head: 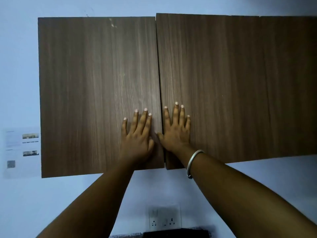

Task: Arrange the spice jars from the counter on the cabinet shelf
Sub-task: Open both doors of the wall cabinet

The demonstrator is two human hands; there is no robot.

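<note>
A brown wood-grain wall cabinet fills the upper view, both doors closed. My left hand point(137, 134) lies flat with straight fingers on the left door point(96, 86), close to its inner edge. My right hand point(176, 129), with a metal bangle on the wrist, lies flat on the right door point(223, 83) just across the seam. The right door stands slightly proud of the left at the seam. No spice jars and no shelf are visible; the doors hide the inside.
Pale blue wall surrounds the cabinet. A white socket plate point(164, 219) sits on the wall below, above a dark object point(176, 233) at the bottom edge. A printed paper sheet point(18, 152) hangs on the wall left of the cabinet.
</note>
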